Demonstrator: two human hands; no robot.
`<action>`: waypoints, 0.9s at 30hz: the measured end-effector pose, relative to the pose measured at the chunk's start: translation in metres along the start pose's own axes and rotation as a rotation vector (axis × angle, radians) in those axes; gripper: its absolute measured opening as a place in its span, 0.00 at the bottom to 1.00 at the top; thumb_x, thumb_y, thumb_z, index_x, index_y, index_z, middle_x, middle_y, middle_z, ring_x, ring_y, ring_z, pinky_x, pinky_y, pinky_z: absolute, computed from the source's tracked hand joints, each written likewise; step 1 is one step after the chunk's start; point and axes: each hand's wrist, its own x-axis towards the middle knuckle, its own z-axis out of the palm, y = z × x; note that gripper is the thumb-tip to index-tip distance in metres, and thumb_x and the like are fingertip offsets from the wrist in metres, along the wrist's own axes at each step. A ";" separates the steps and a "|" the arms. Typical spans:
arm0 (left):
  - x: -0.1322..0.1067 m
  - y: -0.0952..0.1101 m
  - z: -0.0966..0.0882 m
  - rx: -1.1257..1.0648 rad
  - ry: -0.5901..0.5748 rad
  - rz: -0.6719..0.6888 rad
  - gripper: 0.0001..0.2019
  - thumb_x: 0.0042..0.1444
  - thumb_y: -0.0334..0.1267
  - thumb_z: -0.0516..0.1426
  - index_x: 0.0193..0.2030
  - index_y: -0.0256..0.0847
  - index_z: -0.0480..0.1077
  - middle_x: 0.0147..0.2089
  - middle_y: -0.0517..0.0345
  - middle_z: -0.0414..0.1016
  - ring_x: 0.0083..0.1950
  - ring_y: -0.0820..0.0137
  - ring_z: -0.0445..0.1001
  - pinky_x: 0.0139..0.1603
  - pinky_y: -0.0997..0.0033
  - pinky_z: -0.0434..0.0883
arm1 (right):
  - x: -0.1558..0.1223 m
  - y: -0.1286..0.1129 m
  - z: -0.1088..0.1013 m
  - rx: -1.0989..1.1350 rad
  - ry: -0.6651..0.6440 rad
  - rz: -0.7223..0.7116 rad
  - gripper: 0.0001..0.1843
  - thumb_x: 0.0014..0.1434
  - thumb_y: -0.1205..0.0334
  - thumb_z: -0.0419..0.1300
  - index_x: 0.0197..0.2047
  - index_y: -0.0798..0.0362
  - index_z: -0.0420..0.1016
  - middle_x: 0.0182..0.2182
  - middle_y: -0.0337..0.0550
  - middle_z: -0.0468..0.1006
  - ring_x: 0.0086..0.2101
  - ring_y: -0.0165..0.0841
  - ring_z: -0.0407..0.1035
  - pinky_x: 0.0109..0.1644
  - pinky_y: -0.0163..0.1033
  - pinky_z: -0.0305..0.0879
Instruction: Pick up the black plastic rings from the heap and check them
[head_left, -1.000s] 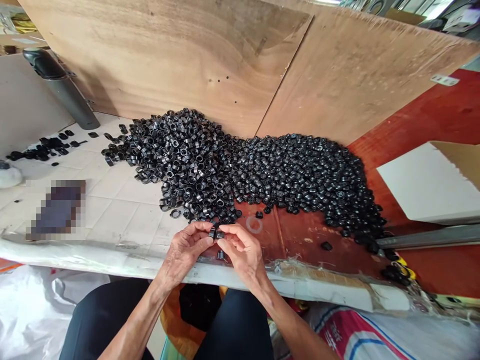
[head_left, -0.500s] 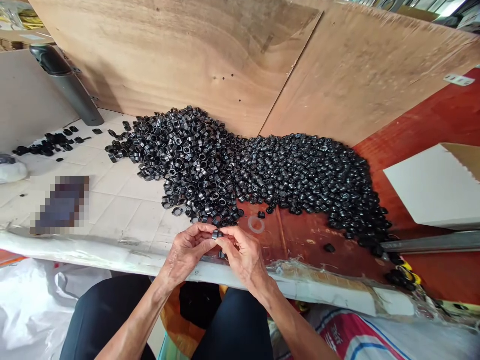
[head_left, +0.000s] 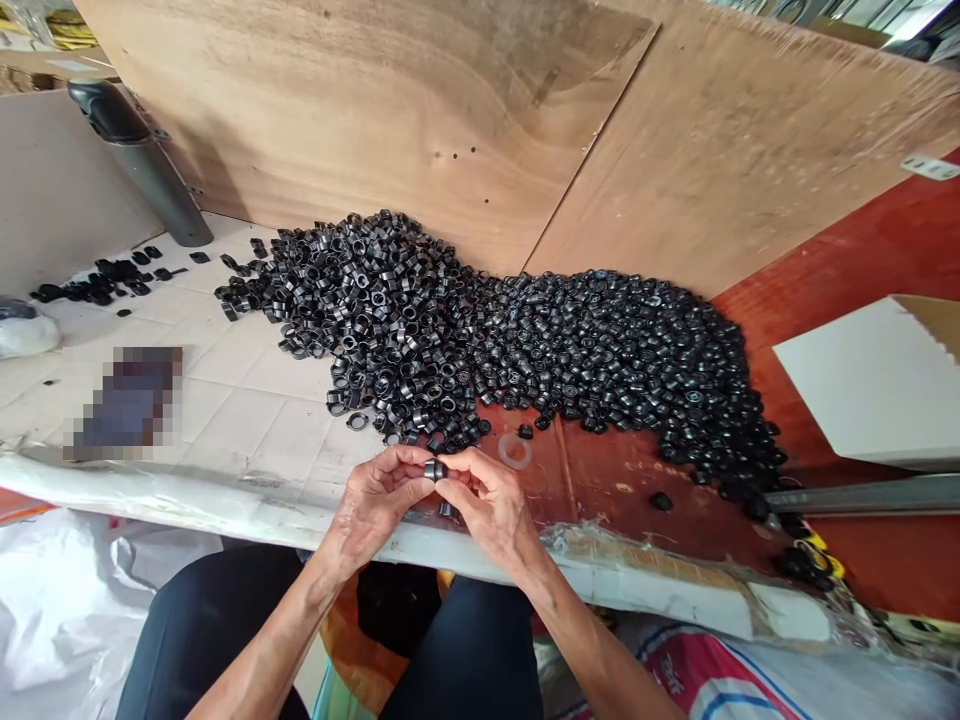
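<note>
Between my two hands, near the table's front edge, is a small black ring-shaped plastic part [head_left: 434, 469]. My left hand [head_left: 377, 500] pinches it from the left with thumb and forefinger. From the right, my right hand [head_left: 491, 505] grips the same part with its fingertips. Another small dark part [head_left: 445, 509] lies just below, partly hidden by my right hand. Beyond my fingers rises a heap of black rings [head_left: 382, 310]. It runs into a second heap of black cap-like pieces [head_left: 615, 340] on the right.
A clear flat ring [head_left: 514, 451] lies on the red tabletop [head_left: 600, 480]. A dark grey tube [head_left: 161, 185] leans at the back left. At the right stand a white box [head_left: 862, 380] and a metal bar [head_left: 862, 497]. A plywood board [head_left: 375, 110] closes off the back.
My hands stay in nearly the same place, still pinching the black part, which shows a little more between my fingertips. The whole view has shifted slightly.
</note>
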 end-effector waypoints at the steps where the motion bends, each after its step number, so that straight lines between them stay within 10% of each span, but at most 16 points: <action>1: 0.000 0.000 0.000 -0.005 0.000 0.003 0.17 0.52 0.43 0.75 0.44 0.37 0.79 0.38 0.55 0.87 0.39 0.68 0.85 0.45 0.70 0.82 | 0.000 0.001 -0.001 0.004 -0.004 -0.015 0.08 0.63 0.60 0.65 0.43 0.51 0.85 0.36 0.42 0.80 0.34 0.33 0.73 0.38 0.36 0.70; 11: 0.003 -0.007 -0.001 -0.043 -0.015 0.036 0.18 0.52 0.42 0.74 0.45 0.38 0.77 0.36 0.57 0.86 0.37 0.70 0.83 0.43 0.71 0.81 | 0.000 0.002 0.003 -0.122 0.087 -0.197 0.09 0.66 0.64 0.62 0.47 0.51 0.83 0.41 0.45 0.82 0.35 0.33 0.76 0.37 0.35 0.72; 21: 0.000 -0.010 -0.002 0.077 -0.054 0.086 0.15 0.58 0.43 0.70 0.47 0.39 0.76 0.36 0.57 0.83 0.38 0.68 0.82 0.43 0.68 0.79 | -0.002 0.010 0.009 -0.481 0.125 -0.289 0.25 0.74 0.58 0.52 0.22 0.49 0.63 0.19 0.34 0.63 0.22 0.29 0.59 0.30 0.36 0.56; 27: -0.001 -0.006 -0.001 0.062 -0.038 0.071 0.16 0.57 0.44 0.71 0.47 0.38 0.77 0.39 0.54 0.83 0.41 0.66 0.82 0.49 0.65 0.79 | -0.009 0.007 0.002 -0.258 0.063 -0.202 0.12 0.69 0.58 0.60 0.52 0.52 0.76 0.33 0.40 0.81 0.29 0.32 0.74 0.35 0.34 0.69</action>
